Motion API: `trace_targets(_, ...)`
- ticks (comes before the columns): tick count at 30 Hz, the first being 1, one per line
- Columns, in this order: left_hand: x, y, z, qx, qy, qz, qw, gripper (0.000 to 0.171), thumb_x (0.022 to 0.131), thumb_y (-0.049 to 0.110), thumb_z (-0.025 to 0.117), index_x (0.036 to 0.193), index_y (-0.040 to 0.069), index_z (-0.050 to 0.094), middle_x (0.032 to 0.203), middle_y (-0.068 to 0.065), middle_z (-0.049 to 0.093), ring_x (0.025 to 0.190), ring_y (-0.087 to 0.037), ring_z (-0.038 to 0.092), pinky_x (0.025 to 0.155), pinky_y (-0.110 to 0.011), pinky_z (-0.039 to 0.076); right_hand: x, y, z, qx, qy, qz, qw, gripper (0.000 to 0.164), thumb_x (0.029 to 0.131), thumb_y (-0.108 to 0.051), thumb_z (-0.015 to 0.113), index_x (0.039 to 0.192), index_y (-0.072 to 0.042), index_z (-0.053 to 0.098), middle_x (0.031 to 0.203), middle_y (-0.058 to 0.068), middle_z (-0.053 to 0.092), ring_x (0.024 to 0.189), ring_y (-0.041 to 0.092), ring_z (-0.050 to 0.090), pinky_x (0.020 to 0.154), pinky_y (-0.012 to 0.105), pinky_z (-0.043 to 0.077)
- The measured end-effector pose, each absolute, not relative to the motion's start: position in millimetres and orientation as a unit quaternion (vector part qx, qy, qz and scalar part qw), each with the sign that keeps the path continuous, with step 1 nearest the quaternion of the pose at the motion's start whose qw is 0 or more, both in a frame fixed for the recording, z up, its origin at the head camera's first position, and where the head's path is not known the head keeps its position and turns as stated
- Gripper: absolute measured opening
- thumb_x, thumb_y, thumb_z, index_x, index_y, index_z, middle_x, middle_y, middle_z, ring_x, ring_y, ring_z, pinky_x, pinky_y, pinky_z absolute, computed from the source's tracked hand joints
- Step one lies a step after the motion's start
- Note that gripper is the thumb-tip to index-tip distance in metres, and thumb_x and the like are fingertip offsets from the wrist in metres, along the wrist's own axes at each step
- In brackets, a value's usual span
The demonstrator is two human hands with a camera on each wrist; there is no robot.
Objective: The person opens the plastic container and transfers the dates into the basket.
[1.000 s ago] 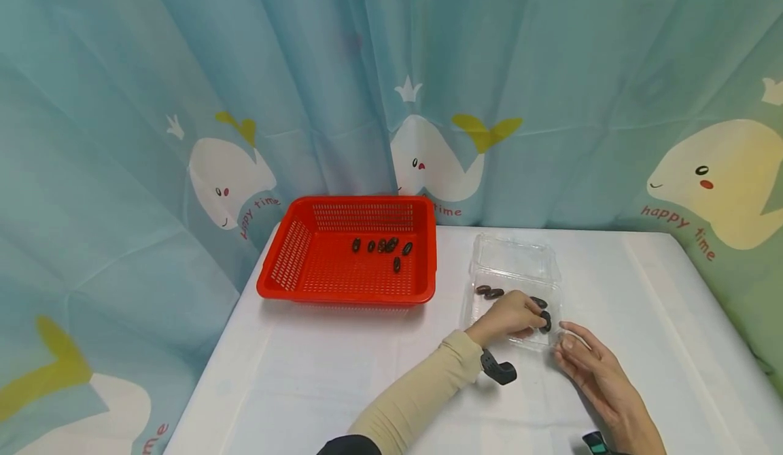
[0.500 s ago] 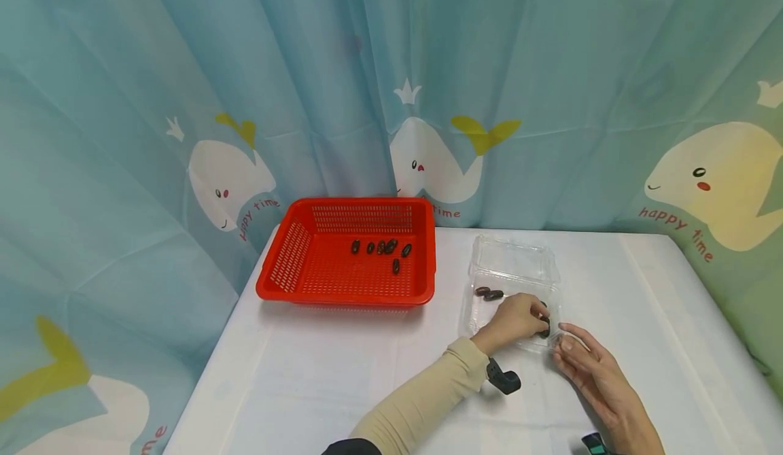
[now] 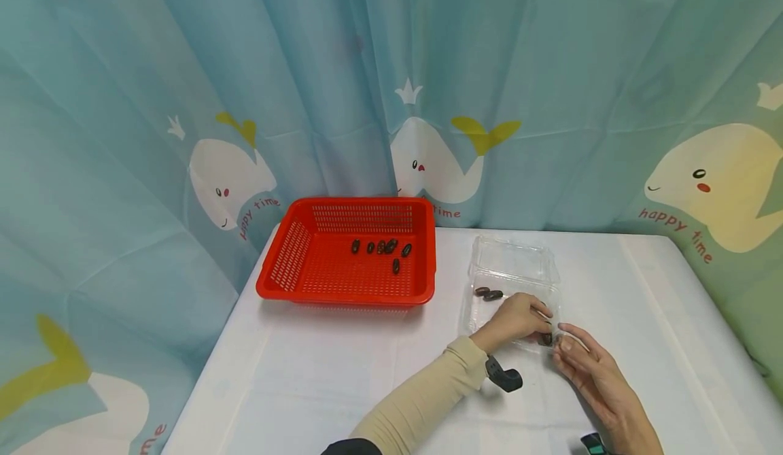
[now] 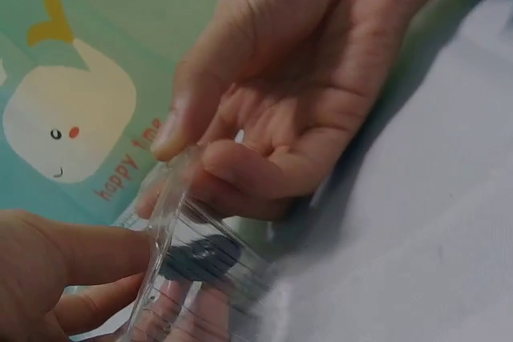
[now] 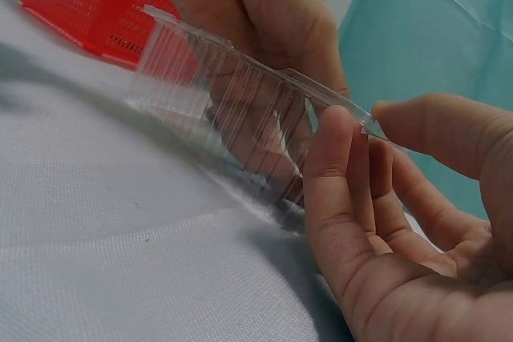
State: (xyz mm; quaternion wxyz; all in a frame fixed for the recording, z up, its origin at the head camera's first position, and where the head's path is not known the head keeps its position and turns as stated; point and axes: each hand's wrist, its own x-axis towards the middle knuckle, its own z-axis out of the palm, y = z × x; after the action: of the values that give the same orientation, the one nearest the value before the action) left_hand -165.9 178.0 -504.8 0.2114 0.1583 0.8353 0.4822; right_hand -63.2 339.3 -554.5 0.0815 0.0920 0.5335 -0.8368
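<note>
A clear plastic box (image 3: 479,319) with its lid (image 3: 514,258) folded back lies on the table. My left hand (image 3: 516,319), its arm in a beige sleeve, reaches inside it. Its fingers are around a dark, wrinkled date (image 4: 204,258) at the near right corner, seen through the ribbed wall in the left wrist view. At that same corner my right hand (image 3: 602,380) pinches the rim between thumb and fingers, clearest in the right wrist view. Two more dates, a reddish one (image 3: 482,292) and a darker one (image 3: 493,295), lie along the box's left back. The left hand partly hides another date behind it.
A red perforated basket (image 3: 324,285) stands to the left on the white table (image 3: 318,380), with several dates (image 3: 390,246) on its floor. Behind the table hangs a blue-green curtain (image 3: 550,101) printed with whales.
My left hand has shifted slightly right within the box, and the date at its fingers has moved toward the near right corner. The right hand has kept its place at the rim.
</note>
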Motion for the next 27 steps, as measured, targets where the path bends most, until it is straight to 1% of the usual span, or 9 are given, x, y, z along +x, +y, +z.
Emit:
trace_targets(4, -165, 179, -503, 0.128, 0.812, 0.516, 0.239, 0.016, 0.084, -0.001, 0.083, 0.098, 0.005, 0.079, 0.074, -0.001, 0.075, 0.055, -0.003, 0.062, 0.051, -0.013, 0.051, -64, 340, -555, 0.09, 0.531, -0.838, 0.083, 0.034, 0.109, -0.003, 0.049, 0.125, -0.03, 0.062, 0.105, -0.008, 0.072, 0.095, 0.006, 0.07, 0.088, 0.021, 0.061)
trace_targets(10, -165, 176, -501, 0.124, 0.802, 0.53, 0.244, 0.017, 0.083, -0.003, 0.083, 0.098, 0.004, 0.08, 0.071, 0.002, 0.071, 0.055, -0.004, 0.061, 0.054, -0.015, 0.054, -64, 340, -557, 0.081, 0.519, -0.847, 0.086, 0.035, 0.109, -0.002, 0.048, 0.124, -0.03, 0.064, 0.107, -0.007, 0.072, 0.096, 0.006, 0.071, 0.089, 0.021, 0.061)
trace_targets(13, -166, 171, -504, 0.136, 0.778, 0.558, 0.254, 0.018, 0.084, -0.004, 0.081, 0.101, 0.002, 0.079, 0.077, -0.002, 0.075, 0.059, -0.004, 0.062, 0.058, -0.017, 0.057, -64, 340, -558, 0.082, 0.52, -0.846, 0.086, 0.035, 0.109, -0.003, 0.048, 0.125, -0.03, 0.064, 0.107, -0.007, 0.072, 0.097, 0.007, 0.071, 0.089, 0.021, 0.061)
trace_targets(16, -169, 163, -505, 0.146, 0.743, 0.594, 0.272, 0.02, 0.086, -0.005, 0.078, 0.106, -0.002, 0.078, 0.086, -0.009, 0.079, 0.066, -0.005, 0.065, 0.066, -0.02, 0.061, -64, 340, -558, 0.09, 0.531, -0.838, 0.085, 0.034, 0.109, -0.004, 0.049, 0.125, -0.031, 0.064, 0.107, -0.008, 0.072, 0.097, 0.006, 0.071, 0.089, 0.021, 0.061)
trace_targets(17, -171, 161, -505, 0.15, 0.733, 0.603, 0.278, 0.021, 0.087, -0.005, 0.077, 0.108, -0.003, 0.078, 0.09, -0.012, 0.079, 0.069, -0.005, 0.066, 0.069, -0.021, 0.062, -64, 340, -557, 0.095, 0.536, -0.834, 0.084, 0.034, 0.109, -0.005, 0.05, 0.124, -0.032, 0.063, 0.107, -0.008, 0.072, 0.097, 0.006, 0.071, 0.089, 0.021, 0.061)
trace_targets(19, -173, 157, -502, 0.15, 0.724, 0.612, 0.282, 0.022, 0.089, -0.004, 0.076, 0.11, -0.003, 0.078, 0.092, -0.011, 0.08, 0.072, -0.006, 0.068, 0.074, -0.025, 0.064, -64, 340, -557, 0.101, 0.542, -0.83, 0.082, 0.033, 0.109, -0.006, 0.051, 0.124, -0.033, 0.063, 0.107, -0.009, 0.071, 0.097, 0.006, 0.07, 0.089, 0.021, 0.061)
trace_targets(20, -175, 155, -500, 0.149, 0.717, 0.619, 0.283, 0.022, 0.089, -0.005, 0.076, 0.111, -0.004, 0.077, 0.095, -0.014, 0.08, 0.073, -0.006, 0.068, 0.076, -0.028, 0.065, -63, 340, -557, 0.101, 0.541, -0.831, 0.081, 0.033, 0.109, -0.006, 0.051, 0.124, -0.033, 0.063, 0.107, -0.009, 0.071, 0.097, 0.006, 0.07, 0.089, 0.021, 0.061)
trace_targets(23, -179, 150, -495, 0.14, 0.704, 0.635, 0.286, 0.023, 0.088, -0.005, 0.076, 0.111, -0.004, 0.077, 0.096, -0.012, 0.08, 0.076, -0.007, 0.069, 0.08, -0.033, 0.065, -63, 340, -557, 0.096, 0.535, -0.835, 0.08, 0.034, 0.109, -0.005, 0.05, 0.124, -0.032, 0.064, 0.106, -0.008, 0.071, 0.096, 0.006, 0.07, 0.089, 0.021, 0.061)
trace_targets(27, -184, 145, -484, 0.126, 0.681, 0.657, 0.296, 0.026, 0.088, -0.008, 0.076, 0.114, -0.006, 0.076, 0.094, -0.006, 0.078, 0.077, -0.008, 0.069, 0.08, -0.034, 0.066, -63, 340, -557, 0.081, 0.522, -0.845, 0.083, 0.035, 0.109, -0.003, 0.048, 0.125, -0.03, 0.065, 0.106, -0.007, 0.071, 0.096, 0.007, 0.07, 0.088, 0.021, 0.061)
